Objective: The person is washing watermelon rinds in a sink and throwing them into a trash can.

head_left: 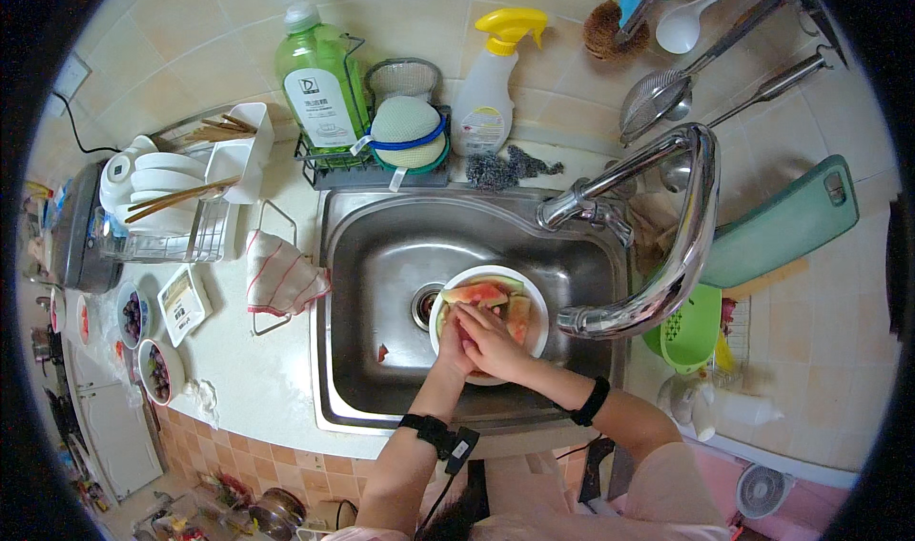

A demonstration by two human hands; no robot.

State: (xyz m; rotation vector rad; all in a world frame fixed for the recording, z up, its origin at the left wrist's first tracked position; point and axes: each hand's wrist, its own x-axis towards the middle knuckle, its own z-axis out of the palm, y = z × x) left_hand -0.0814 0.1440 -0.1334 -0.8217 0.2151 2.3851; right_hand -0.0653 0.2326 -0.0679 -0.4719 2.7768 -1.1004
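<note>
A white bowl (541,326) stands in the stainless steel sink (379,269), holding watermelon rind pieces (475,294) and what looks like liquid. Over the bowl my left hand (452,341) and my right hand (493,341) are pressed together, palms facing, fingers pointing away from me. Whether anything lies between the palms cannot be seen. The chrome faucet's spout (593,321) ends just right of the bowl, and no water stream shows. The drain (427,305) is at the bowl's left, partly covered by it. A small red scrap (383,354) lies on the sink floor.
Left of the sink are a striped cloth (282,276) on a wire rack, a dish rack (207,233) with bowls, and bowls of grapes (159,373). Behind stand a green detergent bottle (322,90) and a spray bottle (486,98). A green basket (690,334) sits at right.
</note>
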